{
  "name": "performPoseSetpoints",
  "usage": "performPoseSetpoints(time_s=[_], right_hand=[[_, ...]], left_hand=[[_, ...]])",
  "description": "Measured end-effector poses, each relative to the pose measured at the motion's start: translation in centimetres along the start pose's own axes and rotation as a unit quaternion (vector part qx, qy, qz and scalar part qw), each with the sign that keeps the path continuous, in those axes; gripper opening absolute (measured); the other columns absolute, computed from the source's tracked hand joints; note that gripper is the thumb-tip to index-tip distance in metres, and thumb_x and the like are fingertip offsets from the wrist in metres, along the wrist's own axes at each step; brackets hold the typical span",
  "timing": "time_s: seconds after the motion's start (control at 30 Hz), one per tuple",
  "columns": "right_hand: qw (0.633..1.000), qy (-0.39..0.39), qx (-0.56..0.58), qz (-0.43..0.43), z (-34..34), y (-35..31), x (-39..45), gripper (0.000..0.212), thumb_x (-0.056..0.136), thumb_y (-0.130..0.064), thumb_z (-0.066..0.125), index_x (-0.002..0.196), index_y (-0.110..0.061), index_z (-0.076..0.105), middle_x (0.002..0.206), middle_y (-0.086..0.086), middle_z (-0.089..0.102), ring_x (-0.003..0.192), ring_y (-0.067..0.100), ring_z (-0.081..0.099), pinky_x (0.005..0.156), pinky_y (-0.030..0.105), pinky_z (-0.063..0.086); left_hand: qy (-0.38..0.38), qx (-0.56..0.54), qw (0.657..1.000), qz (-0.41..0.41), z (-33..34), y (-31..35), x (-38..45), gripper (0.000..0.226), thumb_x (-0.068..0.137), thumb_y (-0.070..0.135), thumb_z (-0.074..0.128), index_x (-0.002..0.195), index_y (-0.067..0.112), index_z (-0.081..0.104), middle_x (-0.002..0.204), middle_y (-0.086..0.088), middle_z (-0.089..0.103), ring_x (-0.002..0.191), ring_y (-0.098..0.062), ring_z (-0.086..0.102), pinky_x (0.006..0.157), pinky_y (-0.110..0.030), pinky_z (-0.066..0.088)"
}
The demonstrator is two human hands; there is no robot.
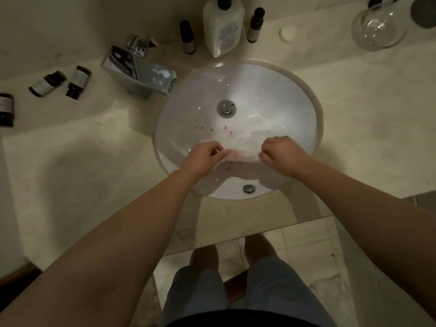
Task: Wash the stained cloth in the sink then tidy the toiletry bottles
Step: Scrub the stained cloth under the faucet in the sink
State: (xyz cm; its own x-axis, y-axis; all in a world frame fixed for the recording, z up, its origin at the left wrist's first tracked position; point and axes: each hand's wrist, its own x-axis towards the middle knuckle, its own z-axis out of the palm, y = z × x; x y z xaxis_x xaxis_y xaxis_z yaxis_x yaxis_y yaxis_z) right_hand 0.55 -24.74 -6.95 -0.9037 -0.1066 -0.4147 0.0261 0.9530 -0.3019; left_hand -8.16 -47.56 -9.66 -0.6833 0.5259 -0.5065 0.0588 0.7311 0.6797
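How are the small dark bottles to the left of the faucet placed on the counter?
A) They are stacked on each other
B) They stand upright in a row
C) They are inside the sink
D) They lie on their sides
D: the two small bottles left of the faucet lie flat on the counter, apart from each other, while both hands hold the cloth in the sink.

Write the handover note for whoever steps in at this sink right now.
Left hand and right hand: each pinching the cloth, stretched between them over the sink.
Cloth: white, pink spots still showing; faucet not visibly running.
Bottles: three lying left of the faucet; big white one and two small ones upright behind the sink.
Left: finish washing, then tidy bottles.
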Motion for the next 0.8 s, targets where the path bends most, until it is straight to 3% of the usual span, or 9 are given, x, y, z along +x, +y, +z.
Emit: performPoseSetpoints(time_s=[0.13, 0.2, 0.33, 0.47, 0.6, 0.73, 0.8], right_hand=[[0.988, -0.127, -0.085, 0.009, 2.3, -0.8, -0.3, 0.038, 0.093, -0.030, 0.039, 0.064, -0.011, 0.056, 0.060, 0.002, 0.047, 0.066, 0.026, 0.051, 0.083, 0.036, 0.042], [0.987, -0.123, -0.105, 0.007, 3.0, -1.2, 0.3, 0.045, 0.096, -0.037, 0.036, 0.068, -0.010, 0.059, 0.061, 0.003, 0.050, 0.069, 0.028, 0.054, 0.076, 0.035, 0.040], [0.991, -0.110, -0.066, 0.037, 4.7, -1.6, 1.3, 0.030, 0.091, -0.036, 0.045, 0.102, -0.010, 0.056, 0.090, 0.012, 0.063, 0.084, 0.031, 0.060, 0.071, 0.035, 0.045], [0.990, -0.100, -0.054, 0.080, 7.0, -1.7, 1.9, 0.035, 0.092, -0.043, 0.047, 0.102, -0.010, 0.052, 0.100, 0.012, 0.059, 0.093, 0.030, 0.057, 0.066, 0.034, 0.040], [0.986, -0.091, -0.081, 0.116, 8.0, -1.3, 2.4, 0.049, 0.091, -0.052, 0.047, 0.113, -0.009, 0.050, 0.112, 0.013, 0.058, 0.105, 0.030, 0.053, 0.074, 0.036, 0.042], [0.979, -0.071, -0.107, 0.156, 7.2, 0.7, 2.7, 0.056, 0.090, -0.050, 0.051, 0.125, -0.006, 0.046, 0.128, 0.018, 0.052, 0.118, 0.033, 0.046, 0.092, 0.042, 0.040], [0.973, -0.066, -0.122, 0.183, 6.8, 1.9, 3.3, 0.058, 0.090, -0.048, 0.052, 0.127, -0.005, 0.044, 0.131, 0.020, 0.048, 0.119, 0.035, 0.044, 0.093, 0.042, 0.038]], left_hand=[[-0.076, 0.051, 0.996, -0.015, 2.7, -0.8, 0.2, 0.027, 0.090, 0.035, 0.063, 0.079, 0.011, 0.070, 0.074, -0.003, 0.065, 0.072, -0.018, 0.058, 0.068, -0.032, 0.043], [-0.100, 0.069, 0.992, -0.013, 3.6, -1.3, 0.4, 0.030, 0.090, 0.034, 0.061, 0.074, 0.010, 0.068, 0.072, -0.005, 0.064, 0.069, -0.020, 0.057, 0.064, -0.031, 0.040], [-0.080, 0.107, 0.991, -0.019, 4.7, -1.9, 1.4, 0.021, 0.086, 0.038, 0.063, 0.082, 0.017, 0.062, 0.085, 0.001, 0.053, 0.075, -0.018, 0.054, 0.064, -0.029, 0.038], [-0.056, 0.191, 0.980, -0.030, 5.8, -2.0, 2.6, 0.033, 0.081, 0.048, 0.064, 0.092, 0.017, 0.060, 0.098, -0.003, 0.053, 0.086, -0.019, 0.053, 0.070, -0.031, 0.040], [-0.069, 0.245, 0.967, -0.020, 7.4, -2.2, 3.9, 0.039, 0.087, 0.051, 0.058, 0.100, 0.015, 0.057, 0.105, -0.009, 0.055, 0.095, -0.026, 0.053, 0.081, -0.040, 0.047], [-0.033, 0.244, 0.969, -0.022, 8.9, -1.4, 5.4, 0.040, 0.090, 0.052, 0.052, 0.103, 0.015, 0.057, 0.104, -0.011, 0.057, 0.096, -0.028, 0.053, 0.082, -0.041, 0.048], [-0.004, 0.226, 0.974, -0.022, 9.7, -0.6, 6.4, 0.040, 0.090, 0.051, 0.052, 0.103, 0.013, 0.057, 0.105, -0.013, 0.057, 0.097, -0.030, 0.053, 0.082, -0.041, 0.047]])
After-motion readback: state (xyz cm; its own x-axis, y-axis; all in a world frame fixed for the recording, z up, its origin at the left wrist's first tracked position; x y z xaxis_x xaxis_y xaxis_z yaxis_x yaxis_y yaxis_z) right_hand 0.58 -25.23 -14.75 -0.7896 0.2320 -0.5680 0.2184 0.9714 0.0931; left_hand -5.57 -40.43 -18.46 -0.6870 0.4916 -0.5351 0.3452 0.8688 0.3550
